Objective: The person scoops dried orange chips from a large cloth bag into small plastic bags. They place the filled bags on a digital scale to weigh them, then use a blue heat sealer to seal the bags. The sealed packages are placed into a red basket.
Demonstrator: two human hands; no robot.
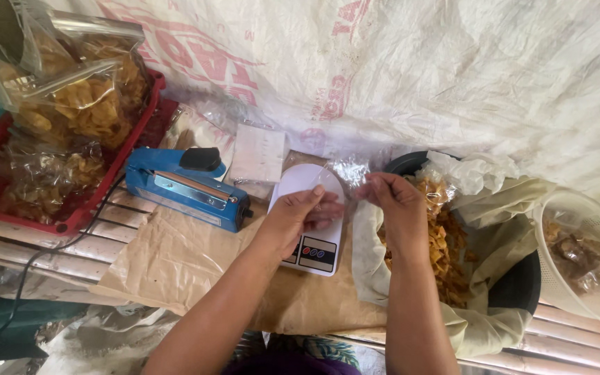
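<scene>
My left hand (298,217) and my right hand (396,201) hold a small clear plastic bag (347,171) between them, pinching its edges just above a white kitchen scale (314,243). The bag looks empty. The scale rests on brown paper (175,260). To the right of my right hand, a black tub (519,285) lined with pale plastic holds yellow-orange chips (449,253).
A blue heat sealer (185,187) lies left of the scale, its cord running off left. A red basket (71,215) at the far left holds several sealed chip bags. A white perforated bowl (592,285) with brown pieces sits far right. White sacking hangs behind.
</scene>
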